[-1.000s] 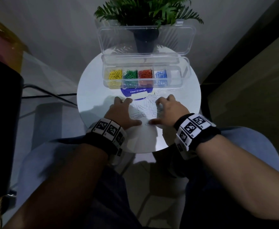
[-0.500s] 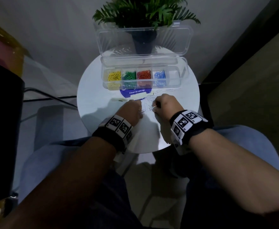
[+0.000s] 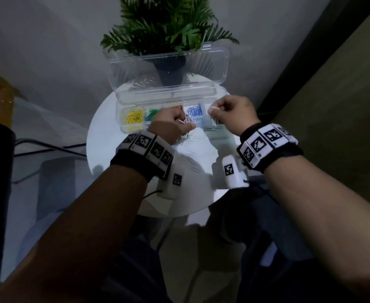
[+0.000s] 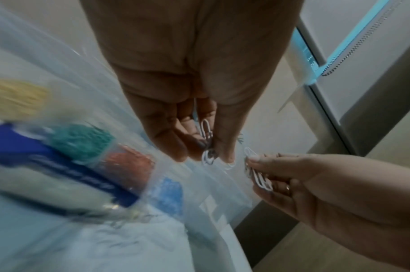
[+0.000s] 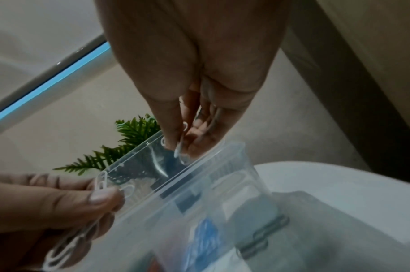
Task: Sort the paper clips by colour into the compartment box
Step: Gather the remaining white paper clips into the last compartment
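Now, from the head view, we have both hands raised over the clear compartment box [image 3: 133,119] on the round white counter [image 3: 105,154]. Our left hand [image 3: 168,127] hangs in front of the red compartment, its grip pinched on a small bunch of white paper clips [image 3: 185,121]. Our right hand [image 3: 234,115] sits by the box's right end, thumb and forefinger grasping more white clips [image 3: 214,109]. Yellow clips [image 3: 133,117], green clips [image 3: 152,112] and blue clips [image 3: 195,111] lie in their own compartments. The lid [image 3: 168,68] stands open behind, with a potted plant [image 3: 166,31] beyond it. A grey wall backs the counter; a dark strip runs down the right. Loose pale clips lie blurred on the counter near our left hand.

Over to the left wrist view: fingers point down, thumb against fingertips, clips gripped between them. Our right hand comes in from the lower right, just beside but apart, clips fanned in its pinch. The box below is blurred; colours smear yellow, green, red, blue. A window frame with a bead chain [image 4: 352,49] shows at upper right.

And the right wrist view: our right fingertips hover just over the box's far edge at the end compartment, clips gripped. The counter's rim curves off to the right.
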{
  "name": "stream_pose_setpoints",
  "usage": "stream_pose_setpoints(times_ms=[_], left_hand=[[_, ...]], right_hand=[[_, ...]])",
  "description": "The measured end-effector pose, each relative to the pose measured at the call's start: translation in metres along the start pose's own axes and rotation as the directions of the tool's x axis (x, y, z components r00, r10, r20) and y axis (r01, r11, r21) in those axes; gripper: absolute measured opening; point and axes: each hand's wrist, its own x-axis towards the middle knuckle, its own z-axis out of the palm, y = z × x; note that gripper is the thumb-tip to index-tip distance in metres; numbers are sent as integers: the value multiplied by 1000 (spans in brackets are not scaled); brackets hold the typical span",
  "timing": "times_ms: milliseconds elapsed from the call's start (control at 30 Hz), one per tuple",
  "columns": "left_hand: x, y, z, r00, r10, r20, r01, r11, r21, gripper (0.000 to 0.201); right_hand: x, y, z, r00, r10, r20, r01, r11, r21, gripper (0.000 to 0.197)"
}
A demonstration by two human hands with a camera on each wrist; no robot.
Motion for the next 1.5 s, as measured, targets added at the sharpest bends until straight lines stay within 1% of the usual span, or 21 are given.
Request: stream_pose_setpoints(times_ms=[67,133,267,300,367,467,500,567,667,767,833,900,933,967,1033,1133,1233,1300,1367,1433,1500], left_hand=[[11,11,3,1000,-3,3,3,999,-39,22],[22,17,8,1000,-10,2,10,999,-41,26],[40,35,18,1000,-12,-14,12,1000,13,27],[46,40,19,1000,0,-29,1,1000,29,27],[56,47,21,998,27,-60,-22,997,76,28],[67,56,26,996,50,-74,-38,988,148,28],[69,58,28,996,61,-70,-48,984,171,26],[69,61,32,997,66,-44,-57,979,195,13],[67,64,33,997,71,-7,-67,975,211,18],[58,64,23,987,145,-66,-125,962,243,16],[43,58,9,980,179,-89,-161,971,179,10],[18,46,-6,977,197,-80,-187,976,110,10],[8,39,-12,976,211,-61,-202,971,131,11],[-4,29,-17,977,213,-33,-202,958,205,11],[-23,7,-23,986,163,33,-163,904,395,15],[-39,-29,-22,996,36,80,-74,837,543,23],[-41,-54,-17,997,-73,6,56,808,587,33],[-41,-61,-11,994,-94,-63,113,815,568,34],[-41,-62,-6,996,-70,-61,93,820,565,35],[-40,-63,-5,1000,-25,3,19,826,563,36],[-38,-62,-8,1000,-2,0,1,845,536,41]], right_hand=[[16,-8,-5,995,-37,-89,37,999,1,30],[28,-11,-8,989,-77,-128,70,996,-61,29],[39,-10,-9,993,-106,-50,91,965,-247,6],[39,-9,-10,993,-112,-49,95,959,-266,9],[40,-6,-14,991,-113,-65,93,961,-262,15],[38,-1,-18,990,-106,-93,81,967,-240,14],[37,1,-20,988,-106,-116,77,969,-234,13],[34,4,-23,981,-101,-168,66,977,-201,11],[24,10,-26,976,-100,-193,65,981,-182,7],[8,18,-25,985,-121,-124,88,967,-240,7],[-2,23,-22,993,-117,-29,102,941,-322,13],[-11,28,-16,994,-69,89,101,891,-442,19],[-12,30,-14,991,-36,128,95,863,-495,21],[-14,31,-11,988,-4,156,88,839,-538,24],[-15,33,-3,979,39,200,92,790,-606,31],[-16,36,10,962,82,259,125,713,-690,37],[-23,41,21,970,52,237,143,666,-733,31],[-31,44,29,973,7,232,175,634,-753,25],[-38,46,37,961,-30,276,230,639,-734,23],[-40,44,39,941,-51,335,272,703,-657,25],[-36,39,38,947,-83,311,264,752,-604,34]])
